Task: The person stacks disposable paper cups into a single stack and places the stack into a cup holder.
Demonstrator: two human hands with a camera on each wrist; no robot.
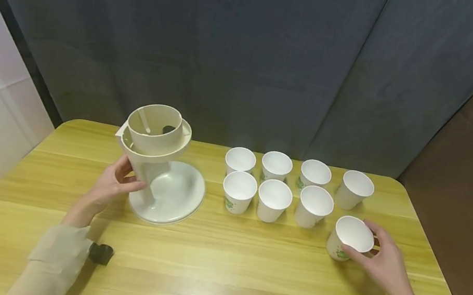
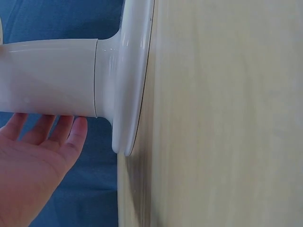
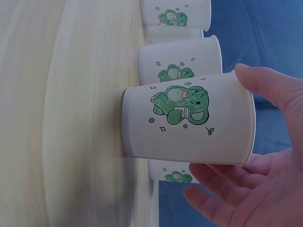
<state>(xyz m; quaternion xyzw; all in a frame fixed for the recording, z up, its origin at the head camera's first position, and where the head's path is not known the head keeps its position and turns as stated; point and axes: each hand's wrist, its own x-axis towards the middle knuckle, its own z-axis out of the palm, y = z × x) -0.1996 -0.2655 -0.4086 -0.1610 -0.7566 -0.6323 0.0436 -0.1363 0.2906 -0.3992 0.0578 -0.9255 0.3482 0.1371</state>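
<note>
Head view: the left grip [image 1: 109, 187] curls round the pale stand [image 1: 178, 191], probably steadying it, while the right grip [image 1: 390, 264] pinches a paper cup [image 1: 348, 238] at the right end of the front row, cups ranked apparently for easy reach. Left wrist: fingers [image 2: 42, 127] slip behind a smooth stem [image 2: 52, 75]. Right wrist: thumb [image 3: 260, 80] by the rim, green bear [image 3: 184, 104] on white!

Left hand [image 2: 35, 163] at the pale column [image 2: 52, 78]: fingers [image 2: 75, 139] meet its side, some tips hidden behind it. A dark seam circles the column between grip and base [image 2: 130, 75]. Base, glossy with a rounded rim, rests on the wood-grained table [image 2: 222, 113], beyond the fingertips. Blue cloth [image 2: 94, 175] hangs behind the hand.
</note>
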